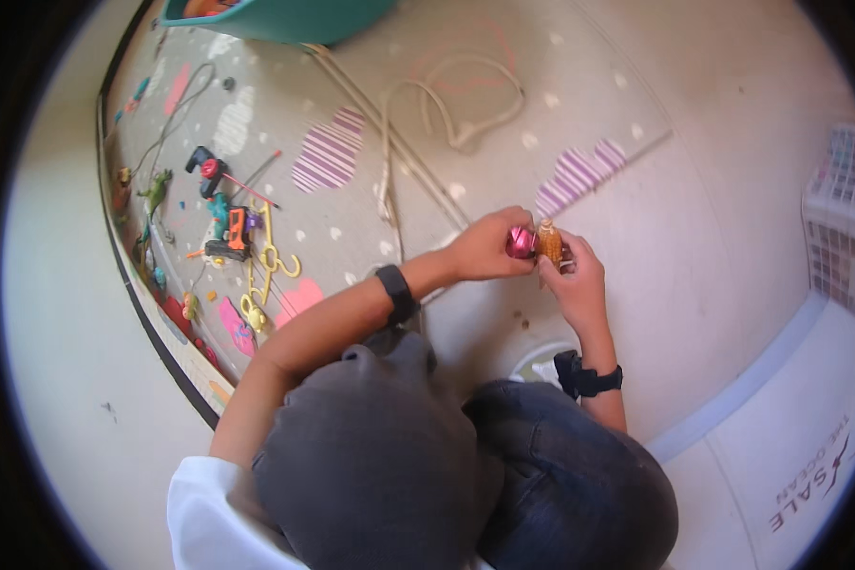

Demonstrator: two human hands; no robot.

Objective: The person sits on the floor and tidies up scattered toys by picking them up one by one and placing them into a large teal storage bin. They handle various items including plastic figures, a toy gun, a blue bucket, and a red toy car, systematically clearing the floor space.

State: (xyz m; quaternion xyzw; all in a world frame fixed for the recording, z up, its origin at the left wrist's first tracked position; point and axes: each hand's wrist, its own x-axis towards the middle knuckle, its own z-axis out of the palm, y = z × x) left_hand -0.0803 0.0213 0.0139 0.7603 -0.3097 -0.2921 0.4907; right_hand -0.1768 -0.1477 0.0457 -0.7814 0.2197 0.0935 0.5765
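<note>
Just in front of my knees, my left hand (495, 244) grips a shiny pink ball-shaped object (521, 243). Close against its right side is a brown-orange object with a bumpy, woven-looking surface and a pale top (549, 243), held in the fingers of my right hand (577, 273). Both hands are raised over the floor, almost touching each other. A black band sits on each wrist. The undersides of both objects are partly hidden by my fingers.
Toys lie at the left, among them a green toy dinosaur (157, 188), a toy vehicle (229, 242) and a yellow hanger (265, 260). A teal tub (278, 25) stands at the top. A pale rope (463, 137) crosses the mat. At right is a white plastic basket (837, 206).
</note>
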